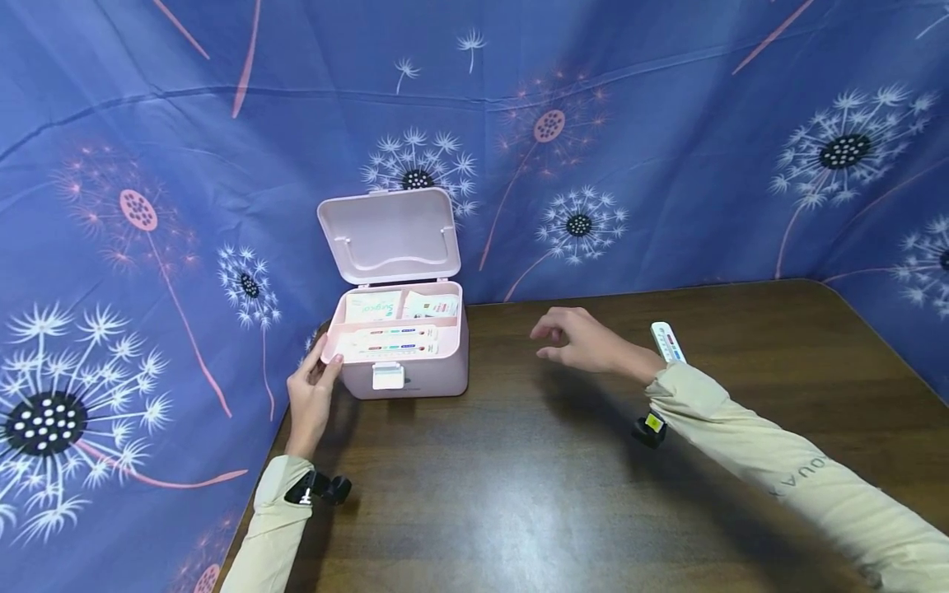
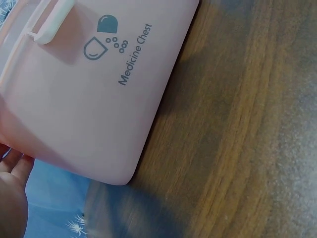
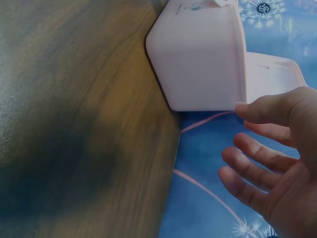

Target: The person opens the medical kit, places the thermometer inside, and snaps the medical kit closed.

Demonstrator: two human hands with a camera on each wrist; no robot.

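Observation:
A pink medicine chest (image 1: 437, 380) stands with its lid (image 1: 393, 235) raised at the back left of the table. My left hand (image 1: 309, 405) grips the chest's left rim, thumb at the front corner and fingers along the outer side. Inside lie white slim packs with coloured labels (image 1: 400, 333) in the front compartment, and packets (image 1: 373, 305) behind them. To the right of the chest, my right hand (image 1: 582, 339) hovers above the table, fingers loosely bent and holding nothing. Another white slim pack (image 1: 669, 342) lies beyond my right forearm, which partly hides it.
The dark wooden table (image 1: 474, 494) extends to the front and right. Blue dandelion-print cloth (image 1: 667, 165) hangs behind the table and down its left side. A white latch (image 1: 388, 375) hangs on the chest's front.

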